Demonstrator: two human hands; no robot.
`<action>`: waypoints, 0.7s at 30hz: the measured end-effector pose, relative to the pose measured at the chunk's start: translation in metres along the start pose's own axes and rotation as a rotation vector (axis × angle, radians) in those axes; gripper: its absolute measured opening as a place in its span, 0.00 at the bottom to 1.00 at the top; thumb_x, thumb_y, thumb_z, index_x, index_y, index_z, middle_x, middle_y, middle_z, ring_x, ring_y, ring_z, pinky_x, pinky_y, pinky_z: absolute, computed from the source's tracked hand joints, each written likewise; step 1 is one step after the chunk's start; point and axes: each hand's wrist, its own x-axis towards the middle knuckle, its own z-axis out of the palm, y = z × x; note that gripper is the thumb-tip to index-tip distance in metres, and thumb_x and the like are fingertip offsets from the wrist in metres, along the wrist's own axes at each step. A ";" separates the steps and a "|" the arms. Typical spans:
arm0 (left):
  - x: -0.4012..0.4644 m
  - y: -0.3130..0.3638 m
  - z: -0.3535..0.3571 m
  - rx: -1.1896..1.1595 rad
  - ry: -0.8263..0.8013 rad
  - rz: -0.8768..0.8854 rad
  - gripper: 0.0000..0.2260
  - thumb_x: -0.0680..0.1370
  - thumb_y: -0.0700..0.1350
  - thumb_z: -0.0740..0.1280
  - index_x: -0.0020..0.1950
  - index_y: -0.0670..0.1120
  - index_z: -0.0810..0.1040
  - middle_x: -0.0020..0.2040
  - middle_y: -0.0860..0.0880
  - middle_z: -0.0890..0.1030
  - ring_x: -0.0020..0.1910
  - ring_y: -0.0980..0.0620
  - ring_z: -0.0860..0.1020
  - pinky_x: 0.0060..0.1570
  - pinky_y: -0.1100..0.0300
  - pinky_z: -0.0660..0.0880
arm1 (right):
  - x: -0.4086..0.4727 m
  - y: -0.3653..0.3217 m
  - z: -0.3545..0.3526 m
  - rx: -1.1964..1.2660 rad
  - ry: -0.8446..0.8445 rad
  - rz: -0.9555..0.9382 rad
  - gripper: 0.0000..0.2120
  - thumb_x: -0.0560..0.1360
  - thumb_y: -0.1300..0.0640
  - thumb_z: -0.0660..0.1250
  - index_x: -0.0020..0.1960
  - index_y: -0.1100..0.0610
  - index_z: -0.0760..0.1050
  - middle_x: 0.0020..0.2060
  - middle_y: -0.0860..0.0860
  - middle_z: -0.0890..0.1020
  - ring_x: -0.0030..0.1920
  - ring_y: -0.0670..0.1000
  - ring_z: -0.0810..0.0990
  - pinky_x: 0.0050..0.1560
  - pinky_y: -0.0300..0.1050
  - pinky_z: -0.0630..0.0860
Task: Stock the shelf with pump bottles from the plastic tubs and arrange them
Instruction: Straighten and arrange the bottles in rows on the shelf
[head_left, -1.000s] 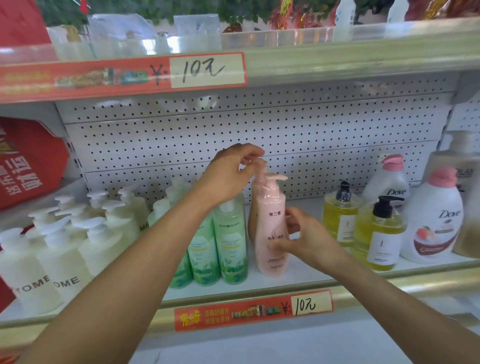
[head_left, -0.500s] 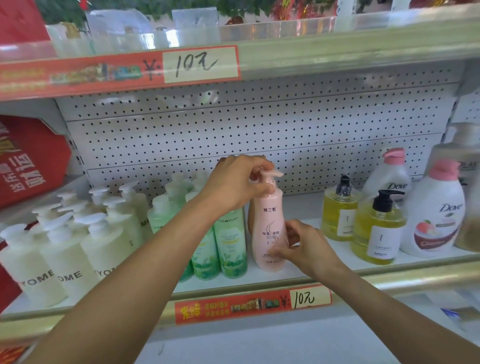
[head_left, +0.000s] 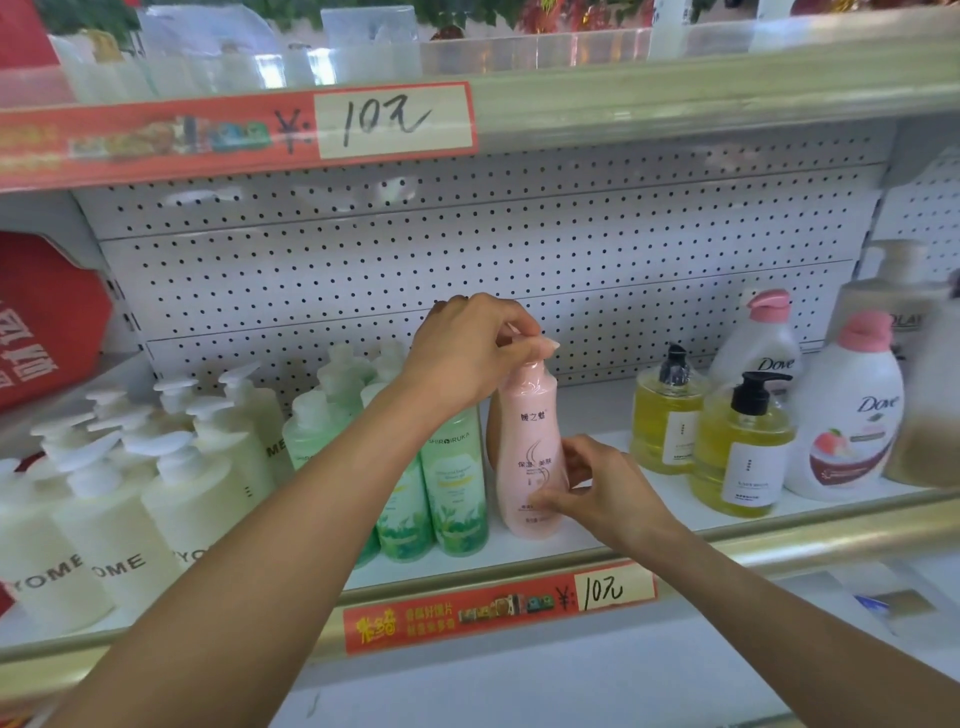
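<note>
A pink pump bottle stands upright on the white shelf, just right of the green bottles. My left hand pinches its pump head from above. Low on the bottle's right side, my right hand holds the body with thumb and fingers. A second pink bottle behind it is mostly hidden.
White pump bottles crowd the shelf's left part. Two yellow bottles, Dove bottles and a beige bottle stand at the right. A bare gap lies between the pink and yellow bottles. An upper shelf overhangs.
The pink bottle has gone a little further back on the shelf. My left hand came down onto its pump head and my right hand slid lower on the body.
</note>
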 end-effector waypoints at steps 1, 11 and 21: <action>0.000 0.001 0.000 0.005 -0.002 -0.003 0.12 0.73 0.59 0.71 0.52 0.55 0.83 0.51 0.54 0.85 0.52 0.53 0.80 0.55 0.58 0.73 | 0.000 0.000 0.000 0.000 0.003 -0.001 0.24 0.66 0.49 0.79 0.58 0.52 0.75 0.48 0.44 0.82 0.46 0.44 0.81 0.49 0.45 0.80; -0.005 -0.005 0.003 0.023 -0.047 0.036 0.13 0.76 0.59 0.68 0.58 0.57 0.79 0.56 0.57 0.82 0.55 0.53 0.79 0.62 0.52 0.72 | -0.006 -0.001 0.006 -0.050 0.005 -0.023 0.29 0.69 0.45 0.75 0.66 0.51 0.70 0.57 0.46 0.81 0.52 0.43 0.78 0.52 0.40 0.77; -0.052 0.031 0.023 -0.093 0.127 0.305 0.18 0.78 0.56 0.67 0.67 0.55 0.74 0.63 0.58 0.75 0.62 0.58 0.71 0.59 0.60 0.67 | -0.039 0.010 -0.049 -0.222 0.371 -0.223 0.18 0.74 0.51 0.71 0.64 0.51 0.76 0.53 0.44 0.80 0.50 0.42 0.76 0.50 0.48 0.78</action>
